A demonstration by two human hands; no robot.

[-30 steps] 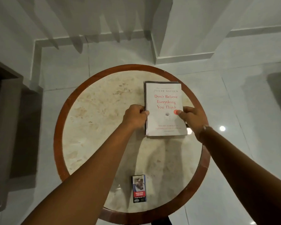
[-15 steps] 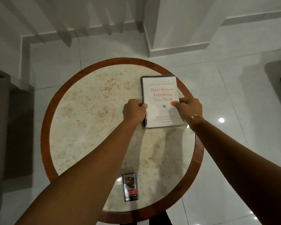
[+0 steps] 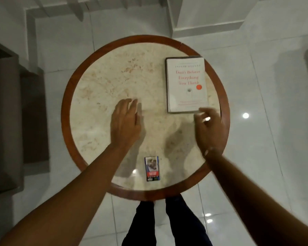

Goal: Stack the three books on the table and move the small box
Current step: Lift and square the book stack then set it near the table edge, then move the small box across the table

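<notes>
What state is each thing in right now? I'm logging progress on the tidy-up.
book stack: closed, lying flat on the table's far right part, white cover on top, no hand on it.
small box: closed, flat near the table's near edge, untouched.
left hand: open, empty, over the table.
right hand: loosely curled, empty, just off the stack's near right corner.
table: upright.

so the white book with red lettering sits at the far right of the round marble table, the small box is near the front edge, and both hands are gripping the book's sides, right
Not quite. In the head view neither hand grips the white book with red lettering: the left hand is open over the round marble table, and the right hand is just off the book's near corner. The small box is near the front edge.
</notes>
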